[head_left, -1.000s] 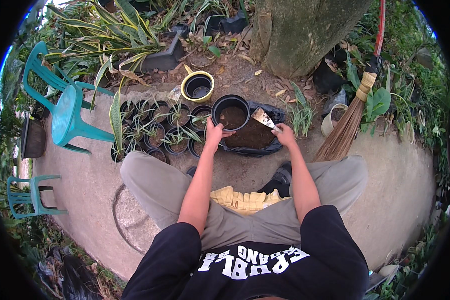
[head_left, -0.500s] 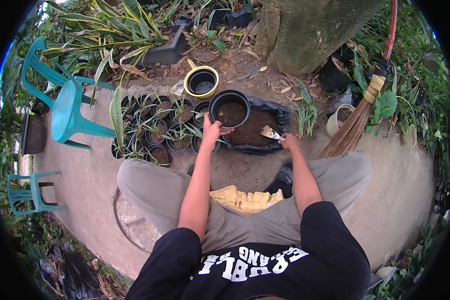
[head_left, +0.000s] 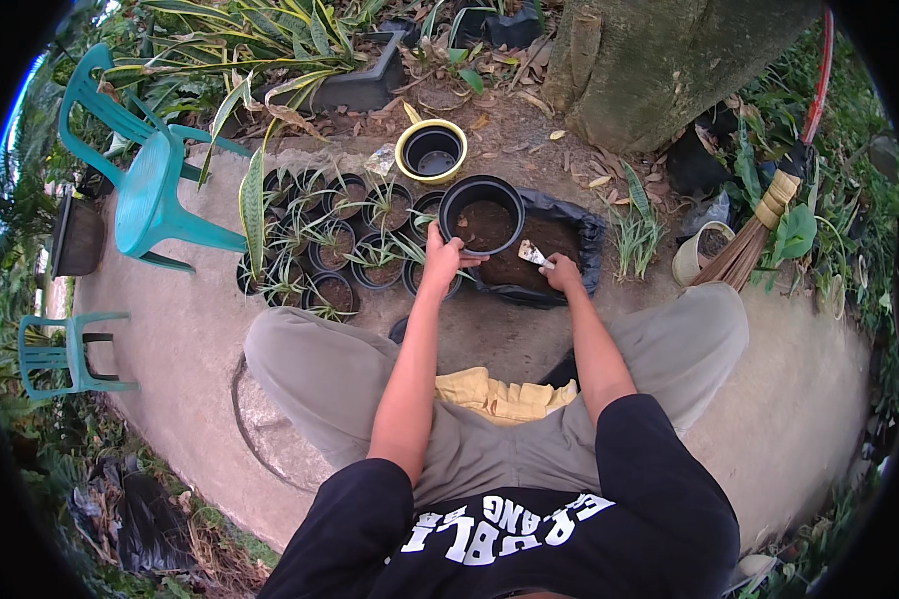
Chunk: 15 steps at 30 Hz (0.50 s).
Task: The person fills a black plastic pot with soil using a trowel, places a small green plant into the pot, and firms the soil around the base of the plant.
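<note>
My left hand (head_left: 442, 262) grips the near-left rim of a round black plant pot (head_left: 449, 228), which has some brown soil in it. The pot is held over the left part of an open black plastic bag (head_left: 591, 245) filled with dark soil (head_left: 551, 236). In my right hand (head_left: 563, 273) is a small trowel (head_left: 533, 253) with a pale, dirt-smeared blade. Its blade lies beside the pot's right rim, above the soil. Whether the blade carries soil is too small to tell.
Several small potted seedlings (head_left: 332, 245) crowd the ground to the left. Beyond the held pot stands a yellow-rimmed container (head_left: 459, 165) with a black pot inside. Loose seedlings (head_left: 637, 240) lie right of the bag, near a broom (head_left: 744, 245). Green chairs (head_left: 148, 205) stand at left.
My right hand has brought the trowel left, closer to the pot's rim. My left hand still holds the pot over the bag. The whole view has shifted slightly.
</note>
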{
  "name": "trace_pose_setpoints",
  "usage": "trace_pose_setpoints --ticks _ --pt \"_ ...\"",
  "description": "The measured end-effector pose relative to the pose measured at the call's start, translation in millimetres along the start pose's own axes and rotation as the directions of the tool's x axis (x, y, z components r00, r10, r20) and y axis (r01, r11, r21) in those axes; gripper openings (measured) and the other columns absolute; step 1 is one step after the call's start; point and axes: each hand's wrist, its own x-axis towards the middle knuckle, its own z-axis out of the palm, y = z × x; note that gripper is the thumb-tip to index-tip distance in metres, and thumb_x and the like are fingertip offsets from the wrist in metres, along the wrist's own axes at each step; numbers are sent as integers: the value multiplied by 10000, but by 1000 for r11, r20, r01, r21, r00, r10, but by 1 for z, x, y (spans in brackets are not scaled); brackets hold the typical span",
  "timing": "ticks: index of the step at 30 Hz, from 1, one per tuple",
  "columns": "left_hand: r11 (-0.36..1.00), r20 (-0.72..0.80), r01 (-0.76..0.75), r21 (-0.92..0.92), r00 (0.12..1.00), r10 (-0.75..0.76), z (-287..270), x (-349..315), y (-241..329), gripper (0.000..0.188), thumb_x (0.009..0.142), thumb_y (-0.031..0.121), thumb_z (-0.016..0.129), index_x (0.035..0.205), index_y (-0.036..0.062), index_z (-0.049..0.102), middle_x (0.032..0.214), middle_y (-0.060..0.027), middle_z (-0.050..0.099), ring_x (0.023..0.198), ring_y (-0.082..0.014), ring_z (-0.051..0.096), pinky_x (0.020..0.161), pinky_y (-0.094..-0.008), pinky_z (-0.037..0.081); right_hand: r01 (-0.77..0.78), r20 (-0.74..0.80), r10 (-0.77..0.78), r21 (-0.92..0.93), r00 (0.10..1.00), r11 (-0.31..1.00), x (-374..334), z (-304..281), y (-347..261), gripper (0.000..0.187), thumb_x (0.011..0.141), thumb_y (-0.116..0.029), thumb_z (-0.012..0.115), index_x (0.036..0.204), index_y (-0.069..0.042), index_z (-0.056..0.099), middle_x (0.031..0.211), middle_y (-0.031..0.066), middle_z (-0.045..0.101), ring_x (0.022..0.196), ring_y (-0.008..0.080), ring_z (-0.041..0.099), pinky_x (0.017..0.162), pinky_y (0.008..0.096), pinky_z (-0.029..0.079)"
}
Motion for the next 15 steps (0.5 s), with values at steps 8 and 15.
trace_pose_setpoints --ticks 8,15 --pt "1000 4 -11 6 1000 11 -3 -6 7 454 863 -50 355 1297 44 262 1111 -246 595 769 -362 711 610 -352 616 -32 -36 34 57 999 998 -5 16 -26 367 824 -339 730 1126 -144 658 1133 142 674 1111 331 612 932 442 481" --pt "1000 -8 15 15 1000 -15 0 -3 7 477 863 -53 347 1319 35 238 1134 -246 585 790 -375 708 637 -372 616 -2 -35 4 82 999 997 -5 11 3 384 782 -326 777 1093 -119 689 1121 150 677 1082 325 627 919 411 487"
